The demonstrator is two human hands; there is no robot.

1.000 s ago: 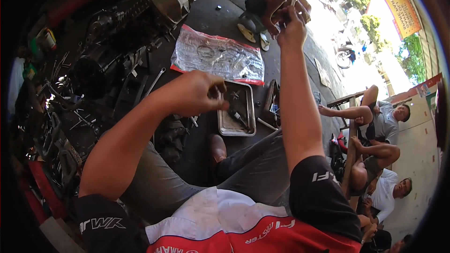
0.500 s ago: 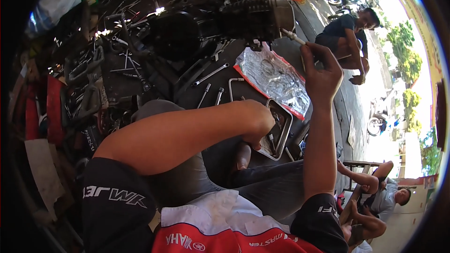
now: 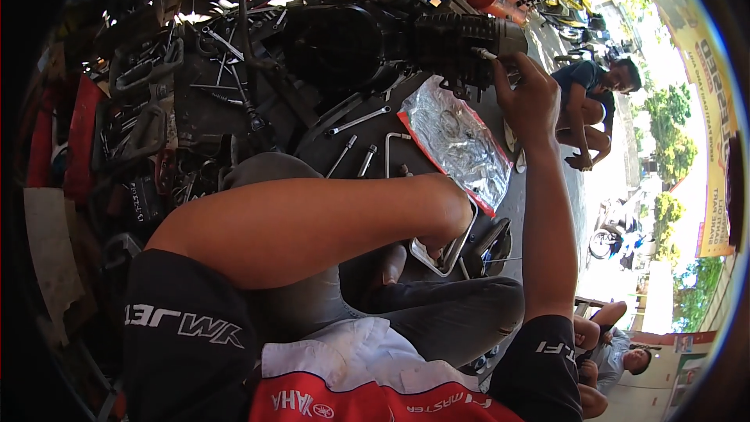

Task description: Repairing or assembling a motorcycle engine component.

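My right hand is closed at the fingertips on a small spark plug with a white part, beside the finned cylinder of a dark engine. Contact between plug and engine I cannot tell. My left hand reaches down over a metal tray on the floor; its fingers are mostly hidden behind the hand and wrist. Beyond the tray lies a clear plastic bag with a red-orange edge and small parts inside.
A wrench, a socket tool and a bent-handle wrench lie near the tray. More tools and a red container crowd the left. One person crouches at the far right; others sit lower right.
My right hand has brought the spark plug in closer along the cylinder, and less of the plug shows. My left hand stays over the tray. The whole view has shifted slightly.
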